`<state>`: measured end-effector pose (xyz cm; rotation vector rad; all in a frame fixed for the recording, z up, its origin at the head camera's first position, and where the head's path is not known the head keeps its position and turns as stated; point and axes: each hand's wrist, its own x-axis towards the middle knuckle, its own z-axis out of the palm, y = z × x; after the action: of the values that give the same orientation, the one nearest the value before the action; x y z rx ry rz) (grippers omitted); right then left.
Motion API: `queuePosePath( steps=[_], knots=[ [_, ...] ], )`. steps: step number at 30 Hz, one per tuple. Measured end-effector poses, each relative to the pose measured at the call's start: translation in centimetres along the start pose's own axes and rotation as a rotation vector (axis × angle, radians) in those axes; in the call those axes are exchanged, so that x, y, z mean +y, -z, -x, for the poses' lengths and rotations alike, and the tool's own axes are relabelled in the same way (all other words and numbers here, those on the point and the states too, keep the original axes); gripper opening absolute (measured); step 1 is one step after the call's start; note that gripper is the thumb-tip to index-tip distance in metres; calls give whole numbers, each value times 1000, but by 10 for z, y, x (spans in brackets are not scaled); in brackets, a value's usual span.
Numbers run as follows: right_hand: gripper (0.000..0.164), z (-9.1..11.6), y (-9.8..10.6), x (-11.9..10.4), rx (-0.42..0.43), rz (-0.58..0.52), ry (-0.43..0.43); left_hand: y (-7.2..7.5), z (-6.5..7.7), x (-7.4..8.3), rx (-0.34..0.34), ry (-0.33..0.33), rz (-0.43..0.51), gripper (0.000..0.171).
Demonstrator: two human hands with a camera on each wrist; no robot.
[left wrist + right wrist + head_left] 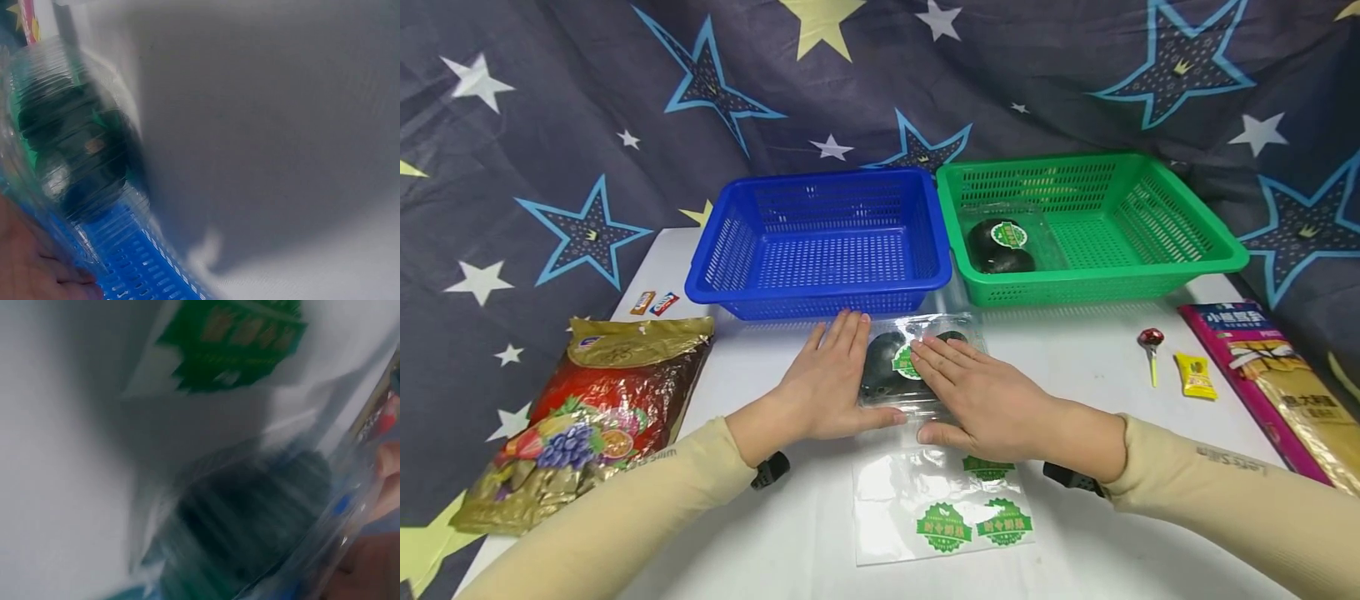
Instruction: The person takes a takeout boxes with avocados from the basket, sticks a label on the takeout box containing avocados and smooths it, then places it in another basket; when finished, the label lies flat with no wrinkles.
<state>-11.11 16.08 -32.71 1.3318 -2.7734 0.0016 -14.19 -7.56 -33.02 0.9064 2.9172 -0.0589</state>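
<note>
A clear plastic clamshell box [883,390] with dark, rounded fruit inside lies mid-table, a green badge sticker [906,362] on its lid. My left hand [823,379] lies along the box's left side, fingers straight and thumb stretched along the near edge. With straight fingers, my right hand [988,396] presses on the lid at the sticker's right edge, covering part of the fruit. In the left wrist view, the box [75,137] appears beside the left fingers. The right wrist view, blurred, has the box [250,512] near the sticker sheet [231,350].
A blue basket [820,298] and a green basket [1097,290] stand behind; a similar stickered box [1009,242] sits in the green one. The sticker sheet [887,517] lies in front. Candy bags [602,417] [1277,375], a lollipop [1151,337] and small sweets [1195,375] lie at the sides.
</note>
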Motion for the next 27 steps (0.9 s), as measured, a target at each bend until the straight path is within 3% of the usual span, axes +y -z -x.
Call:
queuePosePath(
  steps=[9,16,21,27],
  knots=[
    [81,-9,1,-15,-43,-138,51,0,1,0,-14,-2,6,126],
    [82,-21,-3,-31,-59,-227,-65,0,1,-1,-13,-6,-13,125],
    [89,-31,-5,-40,-80,-167,-152,1,0,0,-36,-12,-43,124],
    [89,-23,-5,-36,-64,-101,-219,5,0,0,-52,0,-65,126]
  ],
)
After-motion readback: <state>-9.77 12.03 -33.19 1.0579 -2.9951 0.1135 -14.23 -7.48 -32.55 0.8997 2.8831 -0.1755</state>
